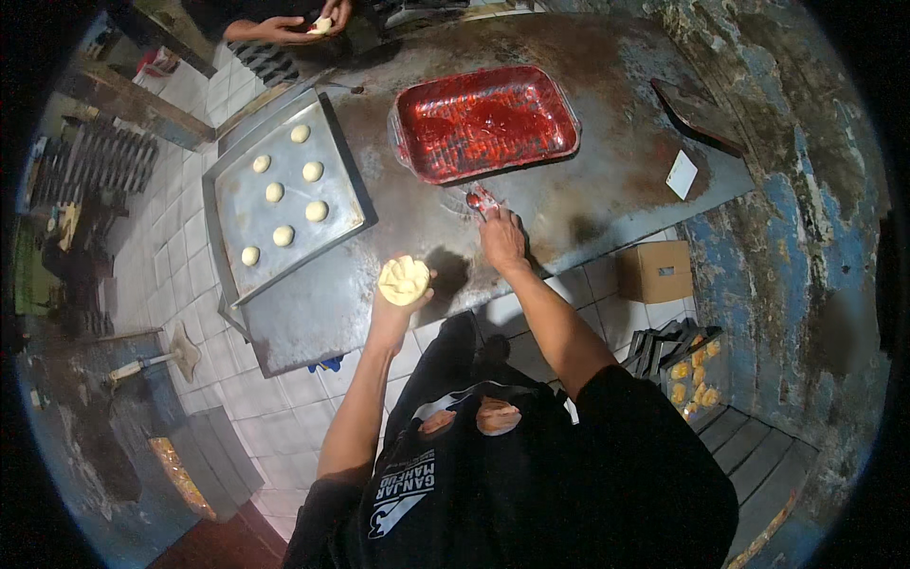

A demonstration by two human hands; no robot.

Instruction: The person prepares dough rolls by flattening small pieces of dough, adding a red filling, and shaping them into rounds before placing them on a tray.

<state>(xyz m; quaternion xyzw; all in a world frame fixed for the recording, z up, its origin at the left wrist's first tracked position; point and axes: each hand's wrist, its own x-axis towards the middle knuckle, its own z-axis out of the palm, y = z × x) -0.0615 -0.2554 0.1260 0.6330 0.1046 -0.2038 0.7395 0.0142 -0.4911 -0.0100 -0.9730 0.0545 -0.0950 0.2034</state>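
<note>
A round, flattened piece of pale dough (405, 281) with a slightly cupped, uneven surface lies in my left hand (396, 308), which is raised over the table's near edge. My fingers curl round it from below. To its right, my right hand (502, 239) is down at the tabletop, its fingers on a small red-smeared utensil (484, 201) whose exact kind I cannot make out. Just beyond it stands a glass baking dish (445, 176) coated inside with a glossy red filling. On the left, a metal tray (248, 204) carries several round dough balls (316, 211).
The worn metal table (313, 327) ends close to my body. Across it, another person's hands (303, 28) hold a piece of dough. A white card (682, 174) and a dark flat board (697, 119) lie at right. A cardboard box (654, 270) sits below the right edge.
</note>
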